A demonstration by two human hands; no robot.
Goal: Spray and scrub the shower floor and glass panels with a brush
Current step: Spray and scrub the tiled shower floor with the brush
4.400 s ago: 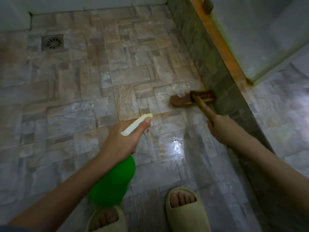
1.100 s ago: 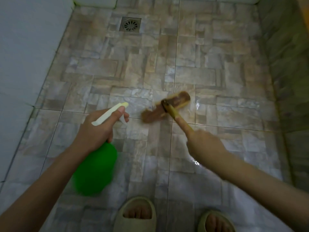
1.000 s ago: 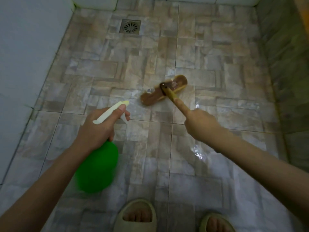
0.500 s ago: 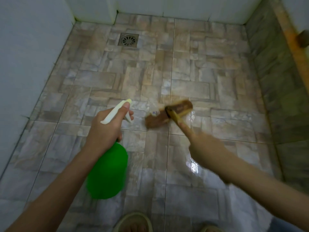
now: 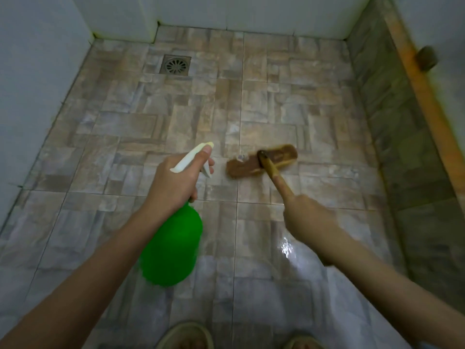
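Stone-pattern shower floor (image 5: 125, 127) under scrub at frame centre: right hand (image 5: 309, 219) wrapped round the handle of the brush (image 5: 261, 163), head down on tile; left hand (image 5: 173, 182) gripping the green spray bottle (image 5: 171, 248), nozzle forward; advise wetting ahead, overlapping strokes towards the drain (image 5: 175, 64), upper left.

A green bottle (image 5: 171, 248) with a white trigger head hangs tilted in the left grip (image 5: 173, 187), its nozzle pointing forward over the stone-patterned tile floor (image 5: 141, 127). The brown brush (image 5: 261, 162), its wooden handle in the right grip (image 5: 307, 217), rests head-down on the floor just beside the nozzle.
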